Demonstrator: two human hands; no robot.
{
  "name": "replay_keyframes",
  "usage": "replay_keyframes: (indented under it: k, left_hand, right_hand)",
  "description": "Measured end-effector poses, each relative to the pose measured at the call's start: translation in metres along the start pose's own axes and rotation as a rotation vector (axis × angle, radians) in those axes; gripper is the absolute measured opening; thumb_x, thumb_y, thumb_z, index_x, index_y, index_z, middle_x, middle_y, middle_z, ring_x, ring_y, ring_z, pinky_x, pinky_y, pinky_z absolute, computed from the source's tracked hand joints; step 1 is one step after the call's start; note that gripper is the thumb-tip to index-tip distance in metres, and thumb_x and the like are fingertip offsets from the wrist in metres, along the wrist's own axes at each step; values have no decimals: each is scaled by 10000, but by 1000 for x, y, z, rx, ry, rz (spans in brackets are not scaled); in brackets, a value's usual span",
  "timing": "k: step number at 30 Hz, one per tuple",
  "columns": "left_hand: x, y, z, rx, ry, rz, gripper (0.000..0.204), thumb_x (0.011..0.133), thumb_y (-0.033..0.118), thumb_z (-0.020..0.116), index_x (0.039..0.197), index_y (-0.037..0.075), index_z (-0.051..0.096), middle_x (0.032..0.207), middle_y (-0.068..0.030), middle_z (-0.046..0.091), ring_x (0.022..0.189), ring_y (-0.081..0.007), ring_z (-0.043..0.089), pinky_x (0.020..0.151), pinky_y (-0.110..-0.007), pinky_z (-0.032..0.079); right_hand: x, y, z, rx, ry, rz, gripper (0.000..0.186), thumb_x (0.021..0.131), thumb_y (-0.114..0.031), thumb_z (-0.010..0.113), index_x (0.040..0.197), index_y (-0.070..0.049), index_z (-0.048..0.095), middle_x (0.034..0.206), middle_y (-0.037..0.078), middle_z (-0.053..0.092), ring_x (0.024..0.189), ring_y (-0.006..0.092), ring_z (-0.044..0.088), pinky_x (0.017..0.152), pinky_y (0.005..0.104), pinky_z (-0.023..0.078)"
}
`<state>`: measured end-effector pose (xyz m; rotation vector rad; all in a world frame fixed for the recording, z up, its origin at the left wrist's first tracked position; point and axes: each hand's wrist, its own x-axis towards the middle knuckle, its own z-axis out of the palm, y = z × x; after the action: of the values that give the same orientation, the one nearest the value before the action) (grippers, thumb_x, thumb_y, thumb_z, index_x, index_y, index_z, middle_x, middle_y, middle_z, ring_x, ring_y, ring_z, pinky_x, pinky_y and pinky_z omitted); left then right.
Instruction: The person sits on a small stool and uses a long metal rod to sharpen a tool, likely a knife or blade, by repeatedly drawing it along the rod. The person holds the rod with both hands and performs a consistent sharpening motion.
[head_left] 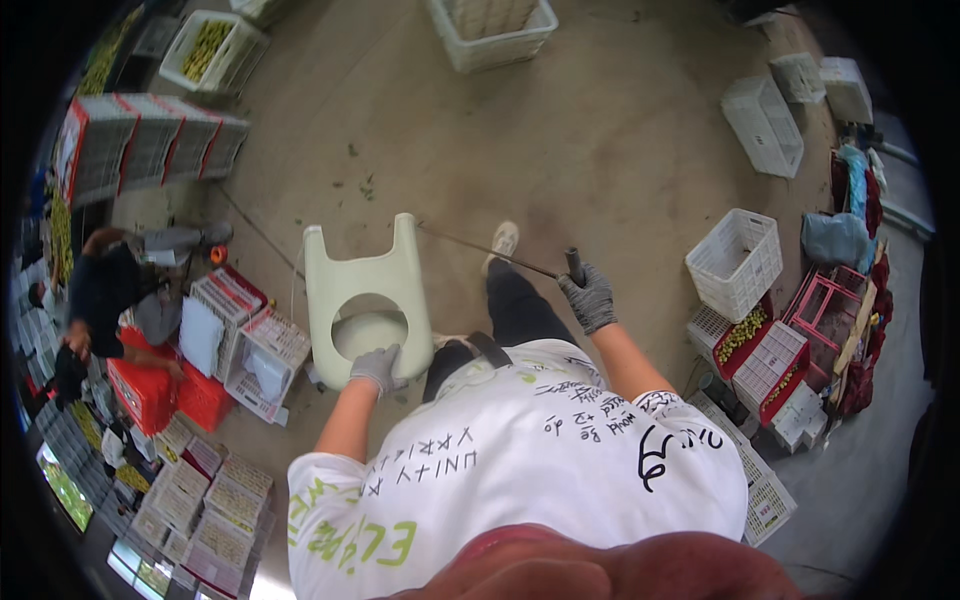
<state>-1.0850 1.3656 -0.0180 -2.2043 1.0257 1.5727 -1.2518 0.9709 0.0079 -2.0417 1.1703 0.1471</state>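
Here the person is standing on a concrete floor (600, 130), and both gloved hands are carrying something. The left hand (377, 366) is curling its fingers over the near rim of a pale green plastic stool (365, 300); the stool is hanging upside down just ahead of the grip, its two legs pointing away, so its long axis is running forward from the hand. The right hand (590, 298) is wrapping tightly around the dark handle of a thin metal rod (490, 250), whose shaft is stretching leftward and away, across the front of a white shoe (503, 240). Both forearms are reaching forward, elbows bent. Farther out, white plastic crates (735, 262) are sitting to the right, and another person (100, 290) is working among red crates (150, 390) on the left.
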Motion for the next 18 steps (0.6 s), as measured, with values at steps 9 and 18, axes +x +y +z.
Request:
replay_keyframes:
  k: [9, 18]
  left_hand:
    - [142, 79, -207, 306, -106, -20, 609, 711, 567, 609, 1171, 169, 630, 1160, -78, 639, 1061, -266, 612, 888, -382, 480]
    - [201, 162, -306, 369, 13, 213, 588, 779, 586, 494, 1056, 99, 672, 1077, -131, 661, 1004, -298, 630, 864, -406, 479]
  right_hand:
    - [70, 26, -96, -60, 196, 22, 347, 784, -366, 712, 774, -46, 578, 635, 104, 541, 557, 233, 478, 575, 359, 427]
    - [129, 34, -146, 305, 627, 260, 304, 808, -333, 690, 810, -62, 552, 607, 64, 520, 507, 210, 515, 506, 355, 435]
